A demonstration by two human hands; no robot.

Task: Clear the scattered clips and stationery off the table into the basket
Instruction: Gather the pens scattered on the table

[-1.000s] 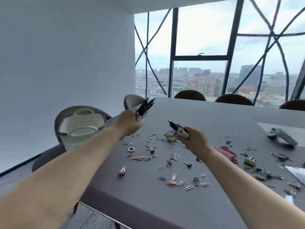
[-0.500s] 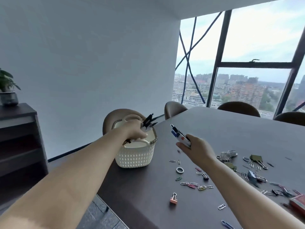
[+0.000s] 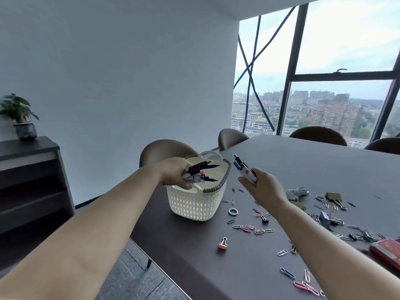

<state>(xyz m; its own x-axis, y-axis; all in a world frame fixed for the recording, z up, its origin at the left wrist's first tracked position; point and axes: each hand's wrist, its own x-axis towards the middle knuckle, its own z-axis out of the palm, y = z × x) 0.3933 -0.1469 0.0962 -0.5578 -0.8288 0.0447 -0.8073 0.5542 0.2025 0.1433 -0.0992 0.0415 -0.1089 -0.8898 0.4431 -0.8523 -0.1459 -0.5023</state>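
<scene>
Stretching off to the right is a long dark counter [image 3: 303,169], brown chairs [image 3: 166,150] tucked round it, with a plain white wall, a dark shelf [image 3: 28,169] with a potted plant [image 3: 19,118] on the left, and a big window [image 3: 324,72] looking over city blocks. Paper clips [image 3: 253,228] in mixed colours, a pink binder clip [image 3: 223,243], a white ring [image 3: 233,211] and a red box [image 3: 387,250] are scattered across the right half.

Compared with half a second ago, the left hand [image 3: 177,175] has dropped lower over the basket [image 3: 197,200], and its pens [image 3: 200,173] now point into the opening rather than above the rim. Its grip is closed round that bundle. The right hand [image 3: 262,187] hasn't really budged, grip wrapped on a few markers [image 3: 244,168] just right of the basket.

The basket's white, lattice-sided, with a grey braided rim and loop handles, sitting near the counter's left edge.
</scene>
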